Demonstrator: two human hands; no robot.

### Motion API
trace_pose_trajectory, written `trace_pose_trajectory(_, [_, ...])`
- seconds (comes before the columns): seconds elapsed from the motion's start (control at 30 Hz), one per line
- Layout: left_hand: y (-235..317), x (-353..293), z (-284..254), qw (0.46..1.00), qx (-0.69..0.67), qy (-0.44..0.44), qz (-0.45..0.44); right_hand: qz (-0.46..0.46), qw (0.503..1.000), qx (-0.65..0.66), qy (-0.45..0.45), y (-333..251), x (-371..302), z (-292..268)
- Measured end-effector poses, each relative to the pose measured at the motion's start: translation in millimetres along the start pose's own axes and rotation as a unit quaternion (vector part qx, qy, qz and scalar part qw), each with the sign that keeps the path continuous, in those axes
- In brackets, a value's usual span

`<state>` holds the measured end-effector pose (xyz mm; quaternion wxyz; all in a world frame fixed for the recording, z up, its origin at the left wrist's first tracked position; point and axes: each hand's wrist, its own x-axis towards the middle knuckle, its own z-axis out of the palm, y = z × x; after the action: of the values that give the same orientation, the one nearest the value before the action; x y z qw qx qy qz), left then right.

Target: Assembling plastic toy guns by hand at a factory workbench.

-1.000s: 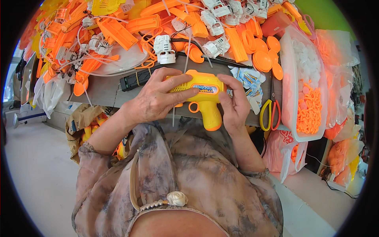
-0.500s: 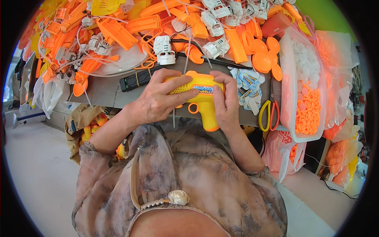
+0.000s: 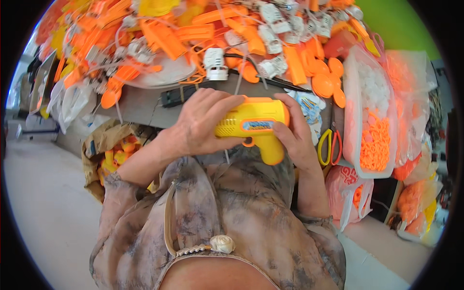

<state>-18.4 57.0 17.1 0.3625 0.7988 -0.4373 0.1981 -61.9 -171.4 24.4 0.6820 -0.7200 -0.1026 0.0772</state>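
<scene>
1. Both hands are on the yellow toy gun [image 3: 253,124], held up just in front of the chest, above the near edge of the tabletop [image 3: 140,104].
2. Left hand [image 3: 200,123] is wrapped over the rear of the body, fingers curled across the top, thumb underneath, grasping it firmly.
3. Right hand [image 3: 296,133] cups the muzzle end from the far side, fingers closed on the front, palm beside the grip that hangs down between the two hands.
4. It looks like hollow moulded plastic: light, stiff, smooth-skinned and a bit slippery. I'd judge the fat body the safest hold; the thin orange trigger looks the weakest part.
5. Just beyond the left hand's knuckles lies a black bar [image 3: 181,94], and past that a white plastic part [image 3: 215,65].
6. Beyond both hands the tabletop is heaped with orange parts [image 3: 164,34] and tangled wires.
7. Right of the right hand: yellow-handled scissors [image 3: 329,145], then a clear tub [image 3: 372,96] of white and orange pieces, with plastic bags further out.
8. Below the left forearm sits a brown bag [image 3: 104,145] of yellow pieces, on a pale floor [image 3: 43,203].
</scene>
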Motion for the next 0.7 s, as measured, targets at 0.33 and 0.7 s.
trace_pose_trajectory(0.33, [41.8, -50.4, -32.7, 0.910, -0.256, -0.197, -0.261, -0.202, 0.931, -0.276, -0.128, 2.7, -31.4, 43.6])
trace_pose_trajectory(0.7, [13.7, -229.7, -86.3, 0.644, -0.460, 0.225, -0.568, -0.208, 0.897, -0.318, -0.224, 18.4, 4.3, 94.8])
